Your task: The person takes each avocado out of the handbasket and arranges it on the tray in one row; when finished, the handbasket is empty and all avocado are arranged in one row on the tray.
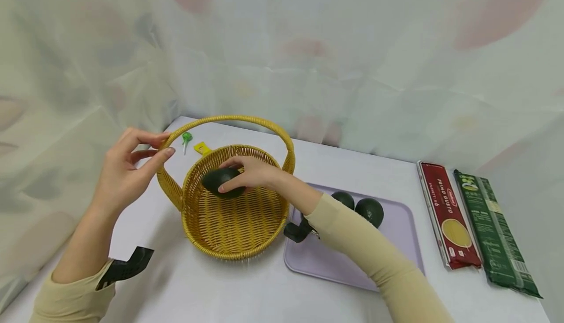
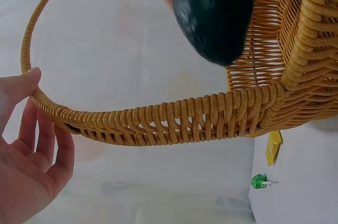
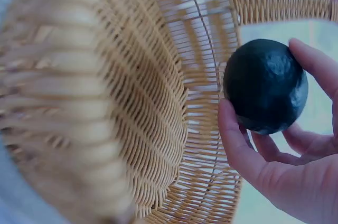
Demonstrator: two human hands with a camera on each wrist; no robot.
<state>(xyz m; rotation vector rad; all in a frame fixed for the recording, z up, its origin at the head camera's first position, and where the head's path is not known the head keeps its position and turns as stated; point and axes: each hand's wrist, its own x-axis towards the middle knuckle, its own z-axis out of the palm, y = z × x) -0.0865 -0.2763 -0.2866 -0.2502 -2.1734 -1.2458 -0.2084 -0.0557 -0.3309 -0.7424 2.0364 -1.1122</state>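
A yellow-brown wicker basket [image 1: 238, 220] with a tall arched handle [image 1: 229, 117] stands on the white table. On the handle's left side my left hand [image 1: 128, 166] pinches the wrapped cane between thumb and fingers, also seen in the left wrist view. Over the basket's inside, my right hand [image 1: 248, 172] grips a dark green avocado [image 1: 216, 181]. The right wrist view shows thumb and fingers curled round that avocado [image 3: 264, 84], with the basket's woven wall beside it. Two more dark avocados [image 1: 370, 210] lie on a lilac tray [image 1: 339, 269], partly behind my right forearm.
Right of the tray lie a red spaghetti pack [image 1: 449, 215] and a green pack [image 1: 495, 235]. Behind the basket are a small green-topped item with a white stick [image 1: 187, 139] and a yellow piece [image 1: 202, 148]. A patterned curtain [image 1: 352, 68] hangs behind the table.
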